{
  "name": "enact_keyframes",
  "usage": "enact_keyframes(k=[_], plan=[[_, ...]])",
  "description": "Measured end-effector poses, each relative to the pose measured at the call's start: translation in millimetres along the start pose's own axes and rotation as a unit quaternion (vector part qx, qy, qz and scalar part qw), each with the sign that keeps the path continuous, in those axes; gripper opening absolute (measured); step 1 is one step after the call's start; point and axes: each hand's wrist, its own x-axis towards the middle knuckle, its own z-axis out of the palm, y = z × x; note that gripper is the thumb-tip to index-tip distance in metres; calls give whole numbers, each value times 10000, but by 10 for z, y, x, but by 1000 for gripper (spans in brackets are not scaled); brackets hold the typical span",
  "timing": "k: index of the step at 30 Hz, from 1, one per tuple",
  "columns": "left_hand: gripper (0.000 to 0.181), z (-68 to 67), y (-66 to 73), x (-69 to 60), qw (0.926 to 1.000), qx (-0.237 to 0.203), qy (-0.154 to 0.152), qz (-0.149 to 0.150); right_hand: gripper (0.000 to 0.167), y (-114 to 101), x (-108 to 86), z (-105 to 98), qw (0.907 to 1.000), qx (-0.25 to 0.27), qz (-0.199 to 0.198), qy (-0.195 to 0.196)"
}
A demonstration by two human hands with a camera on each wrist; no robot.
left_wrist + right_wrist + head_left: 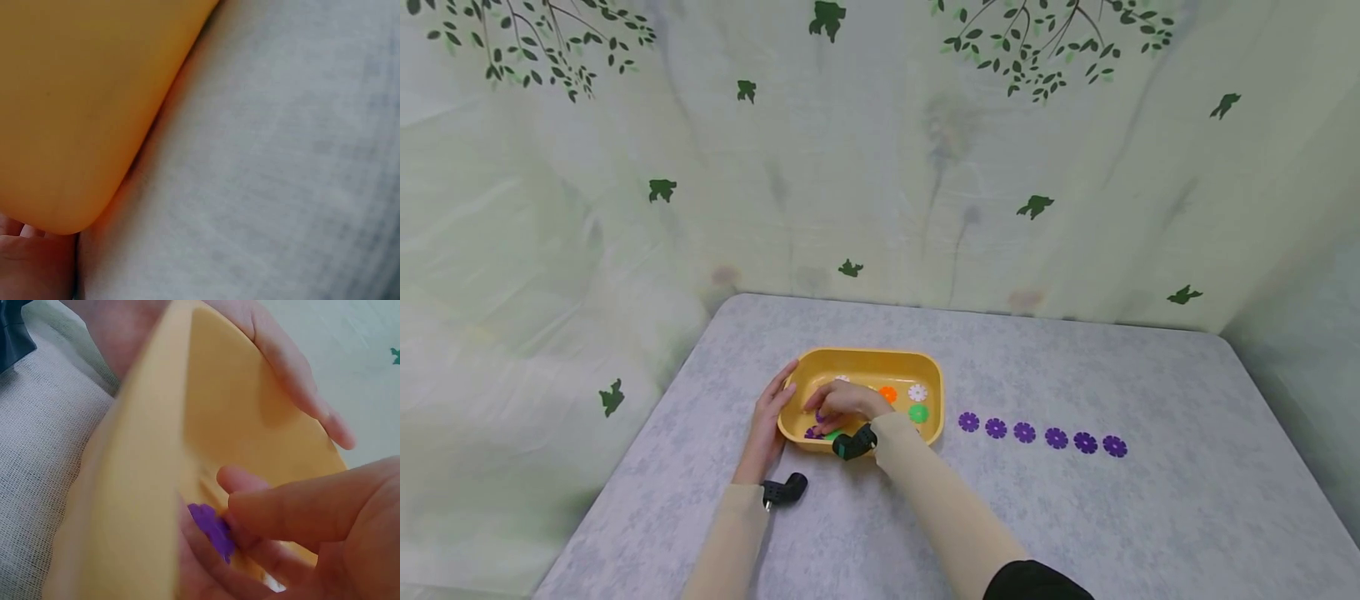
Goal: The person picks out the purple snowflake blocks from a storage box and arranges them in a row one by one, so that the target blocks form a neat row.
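Observation:
A yellow tray (pixel 868 360) holds flower-shaped plastic discs: an orange disc (pixel 888 394), a white disc (pixel 917 392), a green disc (pixel 918 413) and a purple disc (pixel 812 433). My left hand (pixel 767 421) grips the tray's left end, thumb at the rim and fingers along the outside. Inside the tray, my right hand (pixel 847 402) reaches down with bent fingers. In the right wrist view, a purple flower-shaped disc (pixel 214 531) sits between those fingers, partly covered by them. Little but the tray's outer wall (pixel 81 112) and a bit of hand shows in the left wrist view.
To the right of the tray, several purple discs (pixel 1025 432) lie in a row on the grey table (pixel 1150 517). A pale curtain (pixel 887 167) with leaf prints hangs behind the table's back edge.

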Motion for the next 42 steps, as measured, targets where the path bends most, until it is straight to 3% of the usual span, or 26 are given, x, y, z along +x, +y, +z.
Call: enact_keyframes(k=[9,14,27,35,42], plan=[[46,9,-15,18,9997,202,81,-94,11,41,13,-43,9980,-321,35,547],[47,12,-11,28,9992,319,164,-156,10,15,-68,-123,9949,-622,-260,757],[49,21,0,42,9994,307,166,-68,19,-14,-473,-675,9921,-680,-661,821],[48,20,3,22,9995,238,204,-58,20,76,-793,-1029,9930,16,-920,738],[47,-3,-9,10,9997,196,100,-144,19,221,-1110,-1286,9879,599,-1051,972]])
